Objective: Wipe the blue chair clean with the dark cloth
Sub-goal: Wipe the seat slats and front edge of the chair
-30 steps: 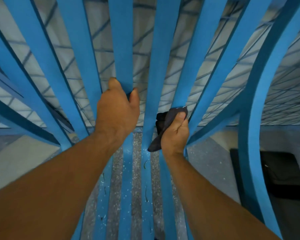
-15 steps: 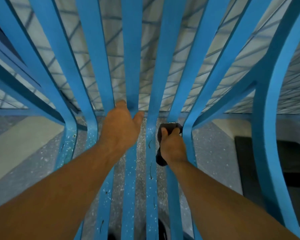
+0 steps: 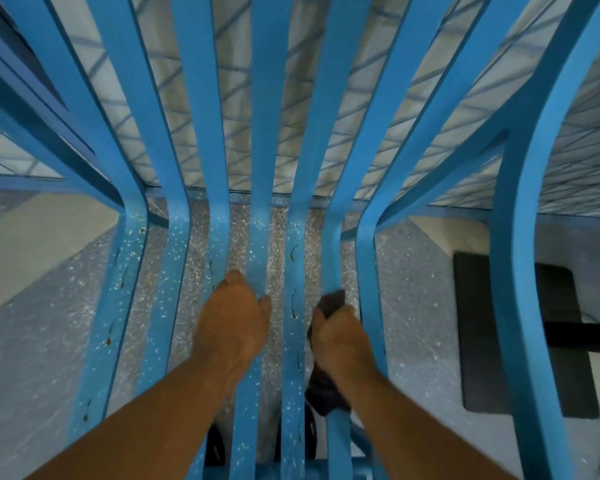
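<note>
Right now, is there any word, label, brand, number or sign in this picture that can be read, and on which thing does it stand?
There is no text to read.
The blue chair has only pale specks and small dark marks, no letters.
The dark cloth in the right hand shows no label.
The black mat on the floor is plain.
</note>
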Tool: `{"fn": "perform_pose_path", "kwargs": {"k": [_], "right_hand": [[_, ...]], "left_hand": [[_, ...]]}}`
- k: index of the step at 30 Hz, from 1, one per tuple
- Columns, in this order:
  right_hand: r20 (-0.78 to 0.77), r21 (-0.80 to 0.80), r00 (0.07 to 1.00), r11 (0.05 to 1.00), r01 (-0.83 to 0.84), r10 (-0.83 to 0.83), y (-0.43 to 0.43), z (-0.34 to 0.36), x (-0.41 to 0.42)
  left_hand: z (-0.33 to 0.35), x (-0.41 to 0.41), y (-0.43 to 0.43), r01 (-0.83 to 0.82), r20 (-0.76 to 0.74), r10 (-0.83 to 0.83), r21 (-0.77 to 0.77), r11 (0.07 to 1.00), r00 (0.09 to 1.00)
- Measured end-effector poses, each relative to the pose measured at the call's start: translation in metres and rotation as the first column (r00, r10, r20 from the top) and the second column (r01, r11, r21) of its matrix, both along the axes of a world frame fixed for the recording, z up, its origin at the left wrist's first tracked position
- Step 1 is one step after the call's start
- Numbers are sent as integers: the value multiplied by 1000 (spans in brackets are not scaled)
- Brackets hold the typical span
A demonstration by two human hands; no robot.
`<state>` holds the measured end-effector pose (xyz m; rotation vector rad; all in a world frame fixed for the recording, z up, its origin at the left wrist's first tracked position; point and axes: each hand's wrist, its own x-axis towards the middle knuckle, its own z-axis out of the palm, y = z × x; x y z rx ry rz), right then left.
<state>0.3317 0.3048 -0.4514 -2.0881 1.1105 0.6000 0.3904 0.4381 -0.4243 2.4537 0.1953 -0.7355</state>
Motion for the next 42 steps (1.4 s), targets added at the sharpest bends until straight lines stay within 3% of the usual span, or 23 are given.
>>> {"fn": "perform_pose_path", "kwargs": {"k": [5,10,13,21,29,35,42], "right_hand": [[64,-142,998,990,-7,16,-4,-19,36],[173,-137,982,989,-52,76,11,-22,-42],[116,-110,991,993,-51,64,25,-21,-87],[249,-159,958,982,-104,142,29,-22,-111],[166,-72,962,976,-206,216,38,-5,-156],[165,149,977,976,-157,132,27,-6,-163],[213,-45,961,985,-168,174,37,-12,-171]], "left_hand": [[-8,-14,5,-37,-22,37,-4,999,999],[-11,-20,9,-64,-54,63,-19,998,997],[-11,-28,9,-64,-48,63,-28,998,997],[-20,-46,16,-55,-53,48,-134,989,997],[-16,-69,31,-22,0,22,-162,987,1000],[-11,-92,38,-36,-53,26,-198,980,998],[-8,-111,46,-13,-72,1,-171,985,997]]}}
